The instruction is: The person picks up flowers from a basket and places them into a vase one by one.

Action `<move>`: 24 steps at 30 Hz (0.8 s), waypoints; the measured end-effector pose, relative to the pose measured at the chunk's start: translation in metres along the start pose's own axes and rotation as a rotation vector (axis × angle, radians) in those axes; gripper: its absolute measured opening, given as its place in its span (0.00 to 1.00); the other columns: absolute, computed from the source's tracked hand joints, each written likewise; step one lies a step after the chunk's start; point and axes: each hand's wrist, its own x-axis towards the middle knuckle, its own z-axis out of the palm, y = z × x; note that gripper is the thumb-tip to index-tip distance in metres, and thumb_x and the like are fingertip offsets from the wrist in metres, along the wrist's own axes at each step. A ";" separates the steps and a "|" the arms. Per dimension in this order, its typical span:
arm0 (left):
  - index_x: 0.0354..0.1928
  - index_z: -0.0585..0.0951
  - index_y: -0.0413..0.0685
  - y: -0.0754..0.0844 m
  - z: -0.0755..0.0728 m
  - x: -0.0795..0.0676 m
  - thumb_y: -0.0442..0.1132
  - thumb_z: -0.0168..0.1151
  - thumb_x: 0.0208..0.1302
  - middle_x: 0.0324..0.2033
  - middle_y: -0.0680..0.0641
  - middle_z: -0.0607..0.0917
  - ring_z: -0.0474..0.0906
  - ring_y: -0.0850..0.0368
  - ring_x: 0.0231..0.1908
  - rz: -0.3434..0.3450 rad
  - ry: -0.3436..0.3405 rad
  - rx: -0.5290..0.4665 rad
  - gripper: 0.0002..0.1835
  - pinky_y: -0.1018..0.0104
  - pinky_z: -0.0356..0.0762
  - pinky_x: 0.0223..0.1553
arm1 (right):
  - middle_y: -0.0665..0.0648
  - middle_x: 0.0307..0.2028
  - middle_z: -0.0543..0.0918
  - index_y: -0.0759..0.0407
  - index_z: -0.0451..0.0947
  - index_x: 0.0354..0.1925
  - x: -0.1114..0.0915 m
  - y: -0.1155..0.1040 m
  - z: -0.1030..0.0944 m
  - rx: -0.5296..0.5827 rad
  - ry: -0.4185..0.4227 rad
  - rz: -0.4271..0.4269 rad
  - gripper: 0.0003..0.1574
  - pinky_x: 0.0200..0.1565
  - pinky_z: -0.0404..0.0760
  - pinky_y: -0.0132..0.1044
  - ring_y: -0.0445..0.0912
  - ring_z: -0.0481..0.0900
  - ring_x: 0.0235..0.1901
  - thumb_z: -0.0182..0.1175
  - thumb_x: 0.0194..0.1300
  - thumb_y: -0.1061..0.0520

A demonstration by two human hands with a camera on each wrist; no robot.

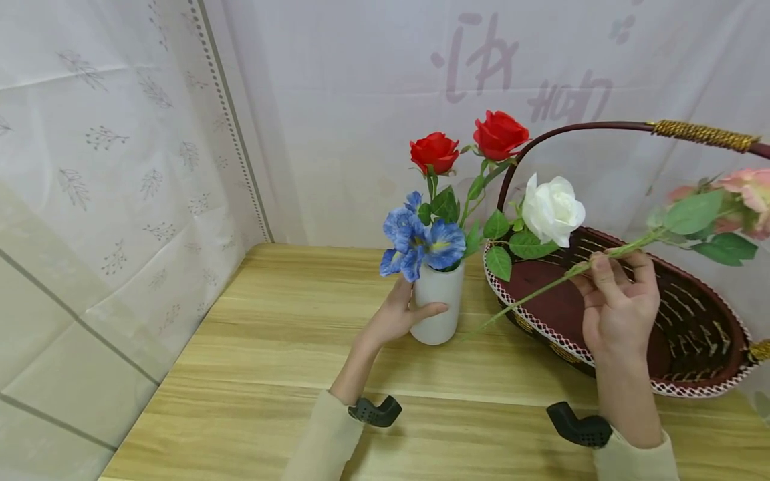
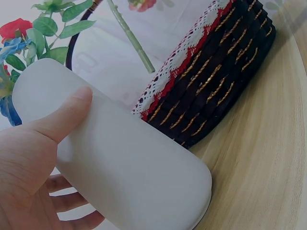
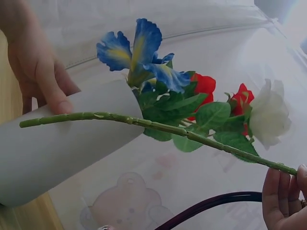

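A white vase point(image 1: 434, 314) stands upright on the wooden table, holding blue iris-like flowers point(image 1: 415, 237), two red roses point(image 1: 434, 153) and a white rose point(image 1: 552, 210) that leans right. My left hand point(image 1: 394, 314) grips the vase from its left side, thumb across the front; the left wrist view shows the thumb and fingers around the vase wall point(image 2: 129, 158). Over the basket, my right hand point(image 1: 622, 300) pinches the green stem of a pink flower point(image 1: 752, 197). The stem point(image 3: 163, 127) slopes down left, its cut end near the vase.
A dark woven basket point(image 1: 704, 314) with white lace trim and a tall arched handle point(image 1: 577, 127) stands at the right. Pale printed cloth point(image 1: 337, 120) hangs behind and to the left of the table point(image 1: 252, 374).
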 end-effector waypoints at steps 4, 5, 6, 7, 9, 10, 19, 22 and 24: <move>0.70 0.33 0.67 0.000 0.000 0.000 0.36 0.67 0.54 0.69 0.59 0.47 0.54 0.60 0.65 0.009 0.001 0.003 0.57 0.57 0.61 0.59 | 0.68 0.31 0.73 0.77 0.63 0.47 -0.003 -0.005 0.007 -0.015 -0.021 -0.045 0.17 0.29 0.81 0.43 0.56 0.79 0.27 0.51 0.57 0.78; 0.70 0.33 0.68 0.000 0.000 0.000 0.36 0.67 0.54 0.69 0.59 0.47 0.54 0.60 0.65 0.006 0.001 0.004 0.57 0.57 0.61 0.59 | 0.68 0.31 0.74 0.77 0.63 0.47 -0.004 -0.006 0.009 -0.035 -0.029 -0.062 0.17 0.30 0.81 0.42 0.56 0.79 0.27 0.51 0.58 0.78; 0.70 0.33 0.68 0.000 0.000 0.000 0.36 0.67 0.54 0.69 0.59 0.47 0.55 0.60 0.64 0.006 0.001 0.001 0.57 0.57 0.61 0.59 | 0.68 0.31 0.73 0.78 0.63 0.47 -0.004 -0.007 0.011 -0.038 -0.028 -0.073 0.17 0.30 0.81 0.42 0.56 0.78 0.27 0.51 0.57 0.78; 0.70 0.33 0.67 0.000 0.000 0.000 0.35 0.67 0.54 0.69 0.59 0.48 0.55 0.60 0.64 0.010 0.000 -0.003 0.57 0.56 0.61 0.59 | 0.68 0.31 0.73 0.78 0.63 0.47 -0.005 -0.007 0.012 -0.049 -0.034 -0.089 0.17 0.30 0.81 0.42 0.56 0.78 0.27 0.51 0.57 0.78; 0.70 0.33 0.68 0.001 0.000 0.000 0.35 0.67 0.54 0.69 0.59 0.47 0.54 0.60 0.65 0.005 0.002 -0.007 0.57 0.56 0.60 0.59 | 0.68 0.31 0.73 0.79 0.63 0.46 -0.005 -0.008 0.015 -0.035 -0.037 -0.107 0.17 0.29 0.81 0.42 0.57 0.78 0.27 0.51 0.57 0.79; 0.70 0.33 0.68 0.001 0.000 -0.001 0.35 0.67 0.54 0.69 0.60 0.46 0.54 0.60 0.65 0.001 0.003 -0.008 0.57 0.56 0.60 0.59 | 0.68 0.31 0.73 0.79 0.63 0.46 -0.005 -0.008 0.016 -0.028 -0.038 -0.115 0.17 0.29 0.81 0.42 0.57 0.78 0.27 0.51 0.57 0.79; 0.70 0.33 0.69 0.002 -0.001 -0.001 0.36 0.67 0.54 0.69 0.60 0.46 0.51 0.60 0.66 -0.022 0.000 -0.011 0.57 0.55 0.57 0.61 | 0.70 0.30 0.72 0.79 0.60 0.46 -0.011 -0.012 0.033 0.108 -0.034 -0.117 0.17 0.29 0.80 0.46 0.60 0.75 0.27 0.48 0.57 0.82; 0.70 0.32 0.69 0.002 -0.001 -0.001 0.36 0.67 0.54 0.69 0.60 0.47 0.52 0.60 0.65 -0.016 0.001 -0.011 0.57 0.55 0.58 0.61 | 0.70 0.31 0.72 0.79 0.60 0.46 -0.015 -0.009 0.040 0.102 -0.066 -0.121 0.17 0.30 0.80 0.46 0.59 0.75 0.28 0.47 0.57 0.82; 0.70 0.32 0.68 0.002 -0.001 -0.001 0.36 0.67 0.54 0.69 0.59 0.47 0.52 0.60 0.65 -0.007 0.000 -0.013 0.58 0.55 0.58 0.61 | 0.70 0.31 0.72 0.78 0.61 0.46 -0.019 -0.006 0.044 0.095 -0.083 -0.119 0.17 0.31 0.80 0.45 0.59 0.75 0.29 0.46 0.57 0.82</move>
